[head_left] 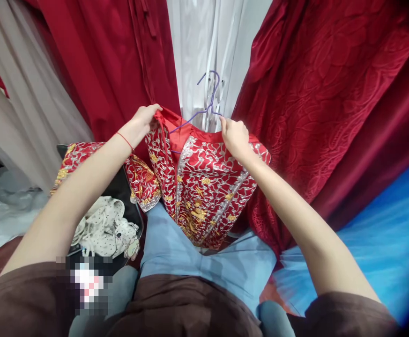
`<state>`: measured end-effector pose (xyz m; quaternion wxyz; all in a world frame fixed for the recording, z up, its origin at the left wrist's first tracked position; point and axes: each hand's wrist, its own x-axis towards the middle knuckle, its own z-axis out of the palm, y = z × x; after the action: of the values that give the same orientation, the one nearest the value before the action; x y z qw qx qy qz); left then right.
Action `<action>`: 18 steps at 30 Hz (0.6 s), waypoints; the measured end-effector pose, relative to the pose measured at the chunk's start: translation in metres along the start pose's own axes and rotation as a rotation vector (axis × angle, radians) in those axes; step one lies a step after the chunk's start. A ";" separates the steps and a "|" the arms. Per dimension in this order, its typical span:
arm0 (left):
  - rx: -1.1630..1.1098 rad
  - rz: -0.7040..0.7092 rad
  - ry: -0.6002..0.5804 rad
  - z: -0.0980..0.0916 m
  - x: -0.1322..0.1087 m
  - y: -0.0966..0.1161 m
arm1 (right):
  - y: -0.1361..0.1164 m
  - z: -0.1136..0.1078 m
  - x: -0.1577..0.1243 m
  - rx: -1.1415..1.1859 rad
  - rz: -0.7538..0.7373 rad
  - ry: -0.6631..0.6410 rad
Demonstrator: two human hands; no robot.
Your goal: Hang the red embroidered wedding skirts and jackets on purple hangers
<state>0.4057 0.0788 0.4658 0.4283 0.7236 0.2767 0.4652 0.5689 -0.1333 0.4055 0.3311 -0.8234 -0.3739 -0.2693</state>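
A red embroidered jacket (204,187) with gold and silver stitching hangs on a purple wire hanger (209,100) in front of me. My left hand (144,119) pinches the jacket's left shoulder, fingers closed on the cloth. My right hand (234,135) grips the right shoulder near the collar, fingers curled over the fabric. The jacket's lower part drapes onto my lap in blue jeans (204,262). One sleeve (141,178) trails off to the left.
Red dresses (323,103) hang on the right and at the back left (102,61), with white gowns (204,42) between them. A spotted white cloth (102,229) lies on a dark chair at the left. Blue fabric (383,234) spreads at the right.
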 end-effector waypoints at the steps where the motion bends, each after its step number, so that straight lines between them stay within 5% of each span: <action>1: -0.042 -0.016 -0.004 0.003 0.000 -0.006 | 0.003 -0.001 -0.001 -0.024 -0.022 0.006; 7: -0.040 0.223 0.051 -0.001 -0.002 -0.039 | 0.024 -0.006 -0.016 -0.183 -0.263 -0.019; 13: -0.412 -0.023 -0.390 0.006 -0.011 -0.064 | 0.045 -0.010 -0.019 -0.394 -0.456 -0.166; 18: -0.333 0.100 -0.406 0.012 -0.018 -0.078 | 0.051 -0.010 -0.013 -0.337 -0.459 -0.169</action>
<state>0.4085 0.0973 0.3868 0.5649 0.7343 0.0687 0.3701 0.6003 -0.1720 0.3851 0.0879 -0.7801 -0.5269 -0.3258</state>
